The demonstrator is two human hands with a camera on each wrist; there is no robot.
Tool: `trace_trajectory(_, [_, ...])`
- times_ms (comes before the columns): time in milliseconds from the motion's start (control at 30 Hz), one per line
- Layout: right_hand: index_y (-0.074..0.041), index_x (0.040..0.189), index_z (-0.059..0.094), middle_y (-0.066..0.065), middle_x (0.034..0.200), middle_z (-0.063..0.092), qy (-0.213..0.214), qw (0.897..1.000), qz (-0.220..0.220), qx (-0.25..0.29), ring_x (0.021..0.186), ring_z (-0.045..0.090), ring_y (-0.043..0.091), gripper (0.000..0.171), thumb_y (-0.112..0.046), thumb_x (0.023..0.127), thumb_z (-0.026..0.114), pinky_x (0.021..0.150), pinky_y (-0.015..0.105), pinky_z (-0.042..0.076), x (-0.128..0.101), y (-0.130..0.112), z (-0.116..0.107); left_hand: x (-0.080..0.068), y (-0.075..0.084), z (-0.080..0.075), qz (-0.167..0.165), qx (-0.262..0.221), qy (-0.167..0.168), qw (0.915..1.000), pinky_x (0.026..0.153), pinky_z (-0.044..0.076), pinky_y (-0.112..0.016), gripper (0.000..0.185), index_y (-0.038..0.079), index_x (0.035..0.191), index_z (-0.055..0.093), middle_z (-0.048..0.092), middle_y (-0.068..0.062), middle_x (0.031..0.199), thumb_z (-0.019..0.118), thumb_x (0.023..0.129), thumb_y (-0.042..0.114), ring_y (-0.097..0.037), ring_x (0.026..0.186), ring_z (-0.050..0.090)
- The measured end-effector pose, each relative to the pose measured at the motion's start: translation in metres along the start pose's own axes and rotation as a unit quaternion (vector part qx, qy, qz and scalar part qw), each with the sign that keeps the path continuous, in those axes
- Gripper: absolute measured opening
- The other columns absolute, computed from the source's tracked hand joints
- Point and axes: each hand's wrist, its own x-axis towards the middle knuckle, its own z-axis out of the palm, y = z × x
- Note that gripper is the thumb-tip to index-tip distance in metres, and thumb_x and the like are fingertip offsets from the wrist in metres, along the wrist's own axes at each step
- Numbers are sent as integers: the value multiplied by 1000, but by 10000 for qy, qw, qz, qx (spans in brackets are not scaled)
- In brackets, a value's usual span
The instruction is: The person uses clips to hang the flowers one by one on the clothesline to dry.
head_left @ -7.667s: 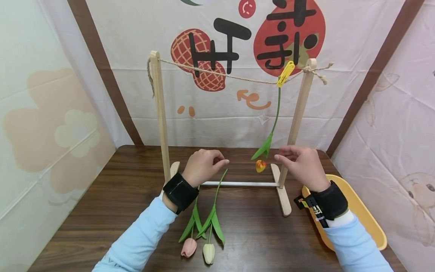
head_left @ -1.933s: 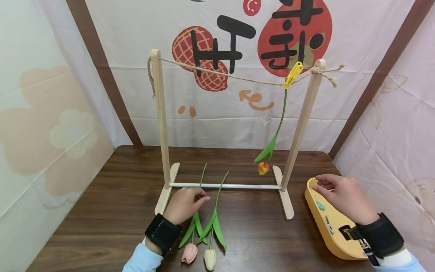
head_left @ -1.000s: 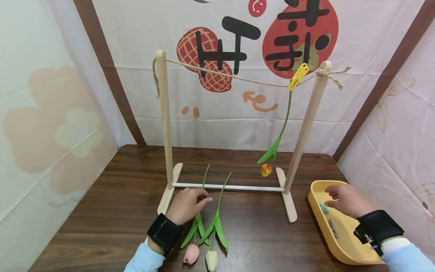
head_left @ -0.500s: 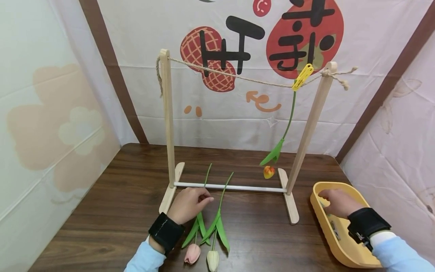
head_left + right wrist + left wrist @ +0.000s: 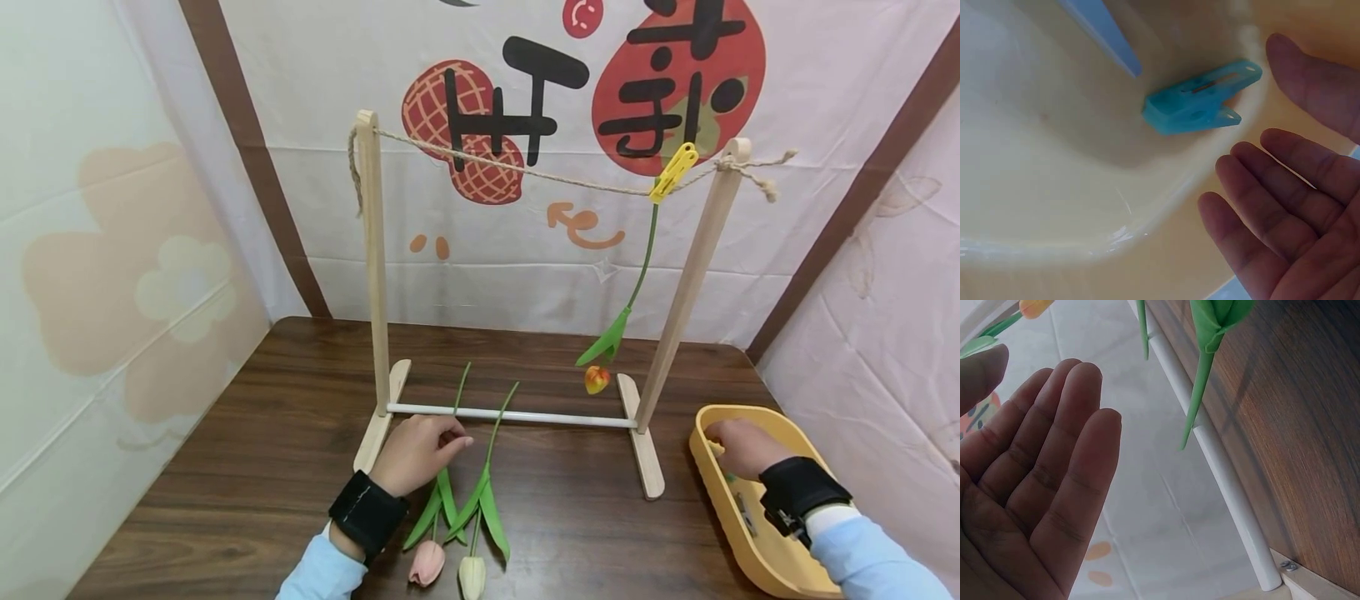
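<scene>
Bright, even in head view; dim in wrist views; glinting off tray (image 5: pixel 1119 240) at seven o'clock in right wrist view.

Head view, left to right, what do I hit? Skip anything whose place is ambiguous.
Left wooden post → pink tulip bloom → cream tulip bloom → orange tulip bloom → yellow clothespin → right hand.
</scene>
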Motion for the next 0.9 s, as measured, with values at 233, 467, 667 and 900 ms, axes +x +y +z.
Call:
trace_trajectory(233, [-7, 75, 61, 2, 70, 55, 18, 9999, 152, -27, 63, 48, 17, 18, 12, 73, 62, 59, 38, 42, 2, 3, 8, 1, 1, 0, -21, -69, -19, 10000, 58, 44, -24, 11, 19, 90, 72, 62, 14, 75, 69, 92, 29, 2, 62, 52])
trace_trajectory(467, [-12, 66, 53, -4, 63, 43, 195, 9998, 25, 6, 58, 40, 15, 26, 11, 75, 61, 56, 34, 36, 3, 6, 15, 0, 0, 2, -35, -57, -30, 10000, 58, 44, -24, 10, 18, 89, 72, 62, 13, 74, 70, 91, 28, 2, 62, 53])
trace_trajectory(667, [-13, 65, 51, -3, 63, 44, 163, 9998, 96, 45, 59, 41, 15, 28, 11, 77, 61, 57, 35, 37, 4, 8, 18, 1, 0, 1, -4, -16, 30, 10000, 57, 44, -23, 9, 18, 88, 72, 63, 12, 73, 72, 90, 26, 2, 61, 54])
trace_trajectory(900, [-12, 67, 55, -3, 64, 46, 92, 9996, 254, 46, 59, 43, 16, 24, 9, 77, 61, 58, 35, 38, 5, 11, 22, 1, 0, 1, -41, -23, -9, 10000, 57, 44, -23, 9, 18, 88, 72, 63, 13, 73, 71, 90, 26, 2, 61, 53])
